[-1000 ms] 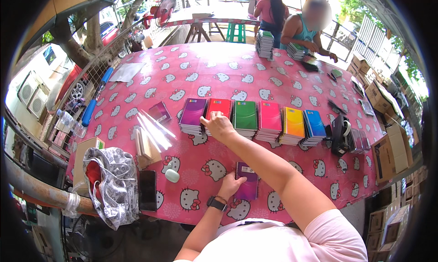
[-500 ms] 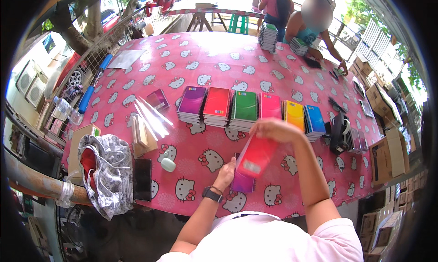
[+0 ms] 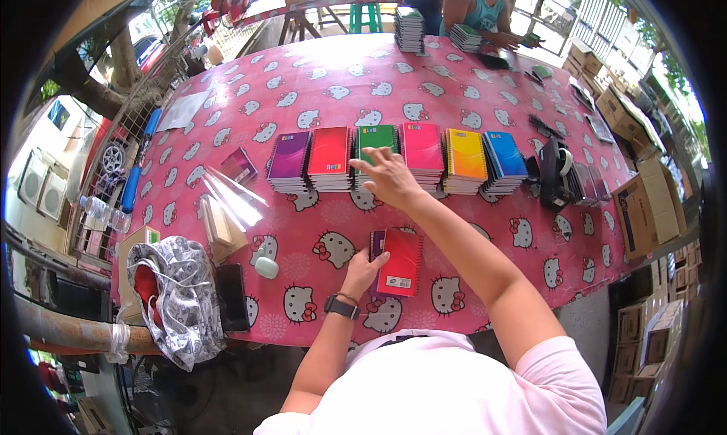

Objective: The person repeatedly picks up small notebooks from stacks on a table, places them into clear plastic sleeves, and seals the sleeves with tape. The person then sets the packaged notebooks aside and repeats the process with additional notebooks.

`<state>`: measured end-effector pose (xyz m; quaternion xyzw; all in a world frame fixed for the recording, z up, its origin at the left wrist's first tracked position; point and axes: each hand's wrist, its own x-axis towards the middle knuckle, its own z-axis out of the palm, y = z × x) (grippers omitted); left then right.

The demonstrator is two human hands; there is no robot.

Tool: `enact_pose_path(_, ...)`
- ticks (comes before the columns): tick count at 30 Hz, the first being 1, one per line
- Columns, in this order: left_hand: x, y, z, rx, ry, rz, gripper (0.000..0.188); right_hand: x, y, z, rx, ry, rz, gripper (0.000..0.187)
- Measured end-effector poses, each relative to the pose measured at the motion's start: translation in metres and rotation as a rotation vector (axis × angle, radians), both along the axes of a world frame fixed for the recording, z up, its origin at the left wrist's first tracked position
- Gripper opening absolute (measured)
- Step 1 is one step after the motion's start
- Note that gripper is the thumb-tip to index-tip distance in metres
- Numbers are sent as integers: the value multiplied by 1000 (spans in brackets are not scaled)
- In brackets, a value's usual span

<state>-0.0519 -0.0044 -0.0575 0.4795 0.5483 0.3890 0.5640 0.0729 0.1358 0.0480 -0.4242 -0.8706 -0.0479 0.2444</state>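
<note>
My left hand [image 3: 365,271] is closed on the left edge of a red spiral notebook [image 3: 401,262], which lies over a purple notebook [image 3: 375,246] near the front of the table. My right hand [image 3: 390,176] reaches over the green notebook stack [image 3: 376,138], fingers spread, with nothing seen in it; whether it touches the stack I cannot tell. In the same row stand a purple stack [image 3: 289,151], a red stack [image 3: 330,149], a pink stack [image 3: 422,146], a yellow stack [image 3: 466,152] and a blue stack [image 3: 503,155].
Left of me lie clear plastic strips [image 3: 231,200], a phone [image 3: 231,297], a pale green case [image 3: 266,267] and a drawstring bag [image 3: 176,295]. A black tape dispenser [image 3: 554,174] and a cardboard box [image 3: 650,208] are at right. Another person [image 3: 477,15] sits at the far side by notebook stacks.
The red notebook has come down onto the purple one and left my right hand. That hand has moved forward and left to the green stack. The view has shifted slightly.
</note>
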Motion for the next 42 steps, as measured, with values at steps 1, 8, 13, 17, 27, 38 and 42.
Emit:
enact_pose_path(1, -2, 1, -5, -8, 10, -50, 35, -5, 6, 0, 6, -119, -7, 34)
enact_pose_path(8, -3, -4, 15, -35, -58, -58, 32, -18, 26, 32, -209, -512, 38, 40)
enact_pose_path(13, -2, -4, 18, -91, -112, -72, 33, -13, 33, 31, -211, -341, 38, 33)
enact_pose_path(17, -3, -5, 19, -72, -216, -57, 32, 17, 31, 32, 9, 266, -62, 24)
enact_pose_path(27, -8, -5, 20, -233, -556, -31, 41, 57, -173, -37, -950, 1033, -437, 22)
enact_pose_path(38, -2, -4, 21, -73, -295, -33, 32, 66, 3, 13, -191, -285, -275, 30)
enact_pose_path(42, -2, -10, 21, -6, -274, -17, 32, 61, 11, 23, -253, -427, -233, 29)
